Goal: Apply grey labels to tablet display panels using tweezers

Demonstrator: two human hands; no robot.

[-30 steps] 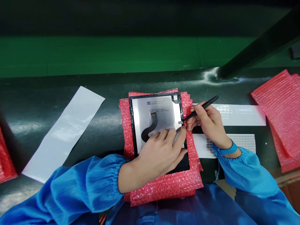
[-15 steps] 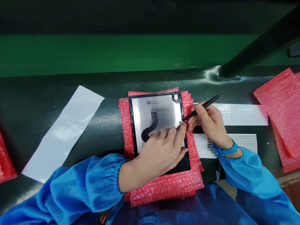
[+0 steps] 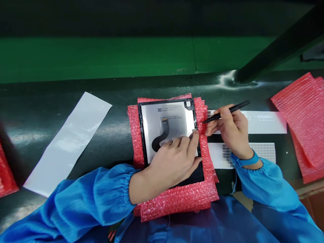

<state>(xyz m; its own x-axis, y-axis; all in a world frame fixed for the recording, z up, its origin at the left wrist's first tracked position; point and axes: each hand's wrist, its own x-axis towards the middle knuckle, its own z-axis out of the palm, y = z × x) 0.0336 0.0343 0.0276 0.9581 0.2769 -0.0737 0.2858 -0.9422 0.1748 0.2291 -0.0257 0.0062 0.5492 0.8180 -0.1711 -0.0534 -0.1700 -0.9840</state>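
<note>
A tablet screen panel lies back side up, with a silver backing, a black frame and printed text. A black flex cable curves across it, partly under my left hand. That hand rests flat on the panel, its index fingertip pressing at the right edge beside a small grey tab; the thumb is apart. To the right, my right hand grips black tweezers. Their tip points left, just off the panel's right edge, above the pink bubble wrap under the panel.
A blank white sheet lies slanted at left. Two white strips, an upper one and a lower one with grey squares, lie at right. Pink bubble bags are stacked beyond. A dark post rises behind.
My right hand has moved right, drawing the tweezers' tip away from the panel's edge. My left hand stays in place on the panel. The view has shifted slightly.
</note>
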